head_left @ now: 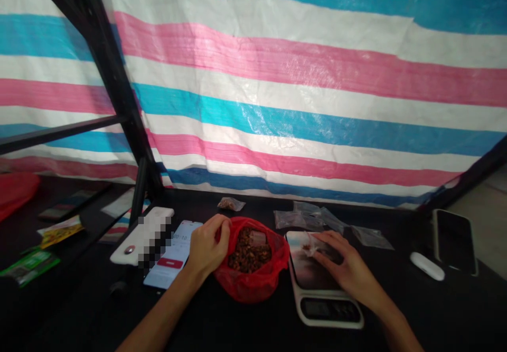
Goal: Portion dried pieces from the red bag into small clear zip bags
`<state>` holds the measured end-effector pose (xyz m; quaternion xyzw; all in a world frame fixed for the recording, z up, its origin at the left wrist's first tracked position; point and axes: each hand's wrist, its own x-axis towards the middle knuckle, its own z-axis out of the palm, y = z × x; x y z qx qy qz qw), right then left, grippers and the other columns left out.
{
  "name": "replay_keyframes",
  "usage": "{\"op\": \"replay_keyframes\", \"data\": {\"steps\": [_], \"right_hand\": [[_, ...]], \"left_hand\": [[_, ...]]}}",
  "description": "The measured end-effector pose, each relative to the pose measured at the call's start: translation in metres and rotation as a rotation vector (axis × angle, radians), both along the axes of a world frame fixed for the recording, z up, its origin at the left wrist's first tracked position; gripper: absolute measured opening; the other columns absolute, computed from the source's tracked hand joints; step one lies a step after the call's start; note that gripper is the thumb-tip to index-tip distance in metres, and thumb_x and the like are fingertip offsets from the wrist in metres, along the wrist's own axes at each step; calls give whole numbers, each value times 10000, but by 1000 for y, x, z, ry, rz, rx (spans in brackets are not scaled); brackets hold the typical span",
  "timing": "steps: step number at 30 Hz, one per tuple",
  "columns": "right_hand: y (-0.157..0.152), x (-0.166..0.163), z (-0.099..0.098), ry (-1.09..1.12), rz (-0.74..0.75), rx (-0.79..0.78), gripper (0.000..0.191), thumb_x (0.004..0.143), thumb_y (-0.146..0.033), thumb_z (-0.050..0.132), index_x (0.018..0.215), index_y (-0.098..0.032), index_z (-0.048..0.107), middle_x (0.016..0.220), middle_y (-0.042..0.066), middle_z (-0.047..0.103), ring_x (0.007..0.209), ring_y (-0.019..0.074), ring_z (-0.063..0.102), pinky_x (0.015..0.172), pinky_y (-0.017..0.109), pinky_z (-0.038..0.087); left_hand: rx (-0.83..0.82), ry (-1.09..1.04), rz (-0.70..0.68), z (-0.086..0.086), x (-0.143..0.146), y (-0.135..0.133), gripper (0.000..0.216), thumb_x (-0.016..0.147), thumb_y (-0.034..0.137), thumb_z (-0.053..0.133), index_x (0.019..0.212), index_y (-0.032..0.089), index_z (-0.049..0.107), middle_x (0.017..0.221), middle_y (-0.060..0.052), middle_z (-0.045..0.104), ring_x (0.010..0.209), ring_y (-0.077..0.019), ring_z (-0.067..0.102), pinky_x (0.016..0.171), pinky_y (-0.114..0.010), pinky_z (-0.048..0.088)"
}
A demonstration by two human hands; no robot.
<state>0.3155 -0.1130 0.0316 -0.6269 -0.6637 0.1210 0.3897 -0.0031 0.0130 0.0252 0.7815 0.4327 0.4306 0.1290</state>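
Note:
A red plastic bag [247,291] stands with its mouth rolled wide, holding brown granular pieces [247,257] and a small clear scoop or cup [258,238]. My left hand [209,243] is closed at the bag's left rim, its fingertips curled against the edge. To the right lies a digital kitchen scale [317,283] with a dark, shiny plate. Over that plate my right hand [344,265] pinches a small clear plastic bag [311,245] with a little brown material inside. Whether the small bag rests fully on the plate I cannot tell.
Behind the scale lie several flat clear bags [299,217], and a small filled bag [231,204] sits behind the red bag. A phone with a timer [170,259] and a white device [137,238] are left. Another phone [454,241] and a white case [426,266] are right.

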Motion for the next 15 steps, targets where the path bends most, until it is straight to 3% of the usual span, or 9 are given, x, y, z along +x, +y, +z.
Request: {"op": "replay_keyframes", "data": {"steps": [4,7,11,15], "right_hand": [[9,-35,26,56,145,61,238,934,-319,624,1157,-276,692,1055,48,673,984,212,653,881,327,520],[21,-70,37,-26,266,-51,309,914,-256,649,1221,-276,670,1107,48,706,1009,214,656,903,335,515],[34,-98,31,-214,232,-94,372,848,-152,660,1208,-241,680,1130,59,743,1035,254,655,952,403,489],[37,-102,23,-313,214,-112,428,847,-145,640,1261,-253,659,1159,56,748,1024,266,662,963,441,472]], "left_hand": [[20,-49,-4,-2,0,0,312,976,263,392,771,209,621,728,-2,682,696,-166,667,665,-275,434],[-4,-57,12,-3,-1,1,313,976,274,394,767,208,617,714,0,673,683,-166,658,650,-277,420],[-34,-67,32,-4,-2,3,316,973,280,392,756,210,611,696,3,659,659,-163,640,638,-280,403],[-55,-95,51,-3,-2,3,317,969,282,397,742,212,606,680,7,650,636,-157,625,627,-276,394]]}}
